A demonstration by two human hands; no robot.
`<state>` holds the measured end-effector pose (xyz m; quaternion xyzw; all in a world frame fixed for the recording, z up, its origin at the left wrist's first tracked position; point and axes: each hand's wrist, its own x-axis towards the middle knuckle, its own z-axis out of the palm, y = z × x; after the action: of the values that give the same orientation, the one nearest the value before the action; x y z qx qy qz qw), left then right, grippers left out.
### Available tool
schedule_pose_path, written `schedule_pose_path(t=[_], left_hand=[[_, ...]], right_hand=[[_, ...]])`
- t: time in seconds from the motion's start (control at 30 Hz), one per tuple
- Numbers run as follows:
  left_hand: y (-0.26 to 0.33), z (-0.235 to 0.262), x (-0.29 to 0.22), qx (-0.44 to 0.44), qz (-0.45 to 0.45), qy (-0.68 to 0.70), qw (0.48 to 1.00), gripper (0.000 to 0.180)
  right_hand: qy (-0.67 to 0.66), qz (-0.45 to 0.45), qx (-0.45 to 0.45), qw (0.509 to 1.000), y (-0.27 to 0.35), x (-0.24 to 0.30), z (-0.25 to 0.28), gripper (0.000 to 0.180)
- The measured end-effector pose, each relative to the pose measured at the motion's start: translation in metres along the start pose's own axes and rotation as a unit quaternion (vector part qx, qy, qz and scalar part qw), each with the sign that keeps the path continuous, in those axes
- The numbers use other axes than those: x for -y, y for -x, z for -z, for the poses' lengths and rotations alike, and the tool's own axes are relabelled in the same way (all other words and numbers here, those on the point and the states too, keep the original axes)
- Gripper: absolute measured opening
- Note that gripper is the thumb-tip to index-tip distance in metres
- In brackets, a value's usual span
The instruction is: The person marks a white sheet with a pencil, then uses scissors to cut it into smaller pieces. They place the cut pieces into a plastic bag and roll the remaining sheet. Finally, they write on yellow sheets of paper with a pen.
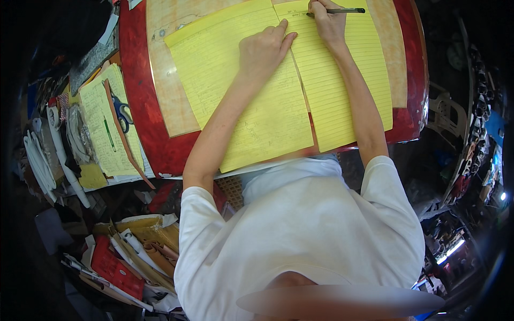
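Two sheets of yellow lined paper lie side by side on a red-bordered table (140,96). Handwriting covers the left sheet (214,69); the right sheet (342,107) bears a little writing near its top and is otherwise bare lines. My right hand (327,24) is closed around a dark pen (347,10), its tip at the upper left of the right sheet. Flat on the left sheet, close to the gap between the two, rests my left hand (263,51), fingers stretched out and index fingertip near that edge.
Left of the table sits a stack of written yellow papers (99,117) with blue-handled scissors (123,115), a green pen (109,134) and a brown strip (120,128). Rolls and folders (134,257) crowd the lower left. A pale plastic chair (448,112) stands at the right.
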<state>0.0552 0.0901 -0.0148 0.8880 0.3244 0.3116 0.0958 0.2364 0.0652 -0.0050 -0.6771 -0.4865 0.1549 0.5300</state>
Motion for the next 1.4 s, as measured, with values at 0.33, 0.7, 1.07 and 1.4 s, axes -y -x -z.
schedule_pose_path(t=[0.33, 0.7, 1.07, 1.4], left_hand=[[0.0, 0.0, 0.0, -0.008, -0.007, -0.006, 1.0, 0.032], [0.0, 0.0, 0.0, -0.004, -0.002, 0.006, 1.0, 0.032], [0.005, -0.003, 0.0, 0.009, 0.005, 0.013, 1.0, 0.033], [0.006, -0.007, 0.001, 0.016, 0.023, 0.035, 0.999, 0.032]], right_hand=[[0.0, 0.003, -0.006, 1.0, 0.001, 0.0, 0.001, 0.022], [0.021, 0.008, -0.026, 0.999, 0.002, 0.004, 0.002, 0.022], [-0.006, -0.02, -0.071, 0.997, 0.004, 0.011, -0.004, 0.016], [-0.053, -0.055, -0.109, 0.991, -0.001, 0.007, 0.001, 0.014]])
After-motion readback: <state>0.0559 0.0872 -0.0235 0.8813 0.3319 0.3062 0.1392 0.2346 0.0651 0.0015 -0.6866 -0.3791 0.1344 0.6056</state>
